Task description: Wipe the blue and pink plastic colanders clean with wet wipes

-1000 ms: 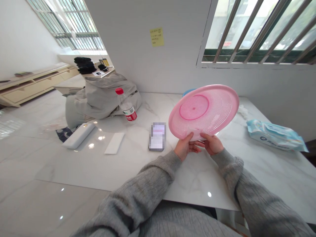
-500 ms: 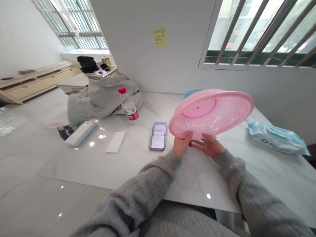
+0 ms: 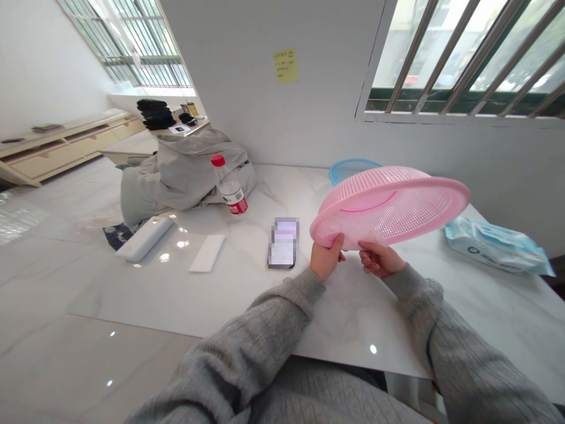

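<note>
A pink plastic mesh colander is held tilted above the table, its open side turned toward me. My left hand is closed on its near rim, thumb on top and most fingers hidden beneath. Across that rim, between my hands, lies a thin pale sheet that looks like a wet wipe. My right hand pinches the sheet at the rim, its other fingers curled below. Behind the pink colander, a blue colander is partly hidden.
A phone lies left of my hands. Further left are a bottle with a red cap, a white flat piece, a white oblong case and a grey cloth heap. A blue wipes pack lies right on the marble-look table.
The pink colander has shifted right and tipped, so less of its inside bottom shows and more of the blue one appears. My right hand's fingers have curled in tighter.
</note>
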A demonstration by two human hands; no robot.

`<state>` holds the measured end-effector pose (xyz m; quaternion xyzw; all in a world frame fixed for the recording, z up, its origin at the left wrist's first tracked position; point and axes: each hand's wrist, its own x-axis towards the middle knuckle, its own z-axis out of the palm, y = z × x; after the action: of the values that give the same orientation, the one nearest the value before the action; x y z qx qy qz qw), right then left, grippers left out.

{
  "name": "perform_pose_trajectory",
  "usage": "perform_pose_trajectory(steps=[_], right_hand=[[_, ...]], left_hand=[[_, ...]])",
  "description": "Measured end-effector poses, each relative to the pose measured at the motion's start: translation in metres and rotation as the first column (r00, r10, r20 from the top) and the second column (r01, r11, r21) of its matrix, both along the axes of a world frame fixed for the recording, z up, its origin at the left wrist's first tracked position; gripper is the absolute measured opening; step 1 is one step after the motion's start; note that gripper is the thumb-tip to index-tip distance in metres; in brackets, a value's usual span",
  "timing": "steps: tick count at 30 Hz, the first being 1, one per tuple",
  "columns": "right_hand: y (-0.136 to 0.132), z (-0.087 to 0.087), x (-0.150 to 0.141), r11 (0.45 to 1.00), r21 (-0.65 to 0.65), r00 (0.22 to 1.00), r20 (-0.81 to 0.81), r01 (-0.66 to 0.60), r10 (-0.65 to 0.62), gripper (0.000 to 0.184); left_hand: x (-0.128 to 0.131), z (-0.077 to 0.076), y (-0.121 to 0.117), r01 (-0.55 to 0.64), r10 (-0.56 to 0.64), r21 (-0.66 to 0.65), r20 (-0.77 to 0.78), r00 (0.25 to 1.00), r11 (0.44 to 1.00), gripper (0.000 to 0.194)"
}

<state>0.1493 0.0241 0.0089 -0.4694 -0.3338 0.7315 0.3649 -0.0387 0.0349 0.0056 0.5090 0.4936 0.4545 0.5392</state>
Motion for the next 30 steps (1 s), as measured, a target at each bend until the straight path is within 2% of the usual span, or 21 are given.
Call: perform_pose_trajectory(steps=[6,10,16,23,25,26,28,30], right_hand=[[0.001,-0.005,0.012,0.993,-0.047,0.993,-0.055,-0.111,0.108,0.034],[0.000,-0.007,0.013,0.989,-0.089,0.991,-0.084,-0.114,0.107,0.029],[0.000,-0.004,0.006,0.987,-0.157,0.995,-0.091,0.025,-0.040,0.028],[0.003,-0.004,0.004,0.974,-0.159,0.985,-0.029,0.163,-0.170,0.014],[0.004,-0.008,0.007,0.977,-0.109,0.983,0.006,0.183,-0.184,0.016],[0.004,-0.011,0.009,0.982,-0.042,0.982,0.048,0.187,-0.185,0.018],[0.005,-0.015,0.014,0.975,0.152,0.969,0.165,0.160,-0.184,0.021],[0.005,-0.017,0.020,0.944,0.317,0.947,0.263,0.096,-0.185,0.015]], left_hand=[[-0.003,0.004,-0.002,0.028,-0.027,0.033,-0.039,0.999,0.999,0.050],[-0.004,0.005,-0.001,0.067,-0.066,0.018,-0.028,0.997,0.998,0.049],[-0.004,0.004,0.001,0.104,-0.104,-0.001,0.031,0.994,0.995,0.043],[-0.001,-0.006,0.009,0.006,-0.007,0.057,0.023,1.000,0.998,0.035],[-0.001,-0.006,0.010,0.028,-0.032,0.073,0.056,0.998,0.997,0.031],[-0.002,-0.005,0.010,0.048,-0.054,0.088,0.065,0.996,0.995,0.027],[-0.006,-0.001,0.011,0.085,-0.095,0.136,0.067,0.993,0.987,0.016],[-0.010,0.003,0.010,0.114,-0.127,0.176,0.064,0.990,0.978,0.008]])
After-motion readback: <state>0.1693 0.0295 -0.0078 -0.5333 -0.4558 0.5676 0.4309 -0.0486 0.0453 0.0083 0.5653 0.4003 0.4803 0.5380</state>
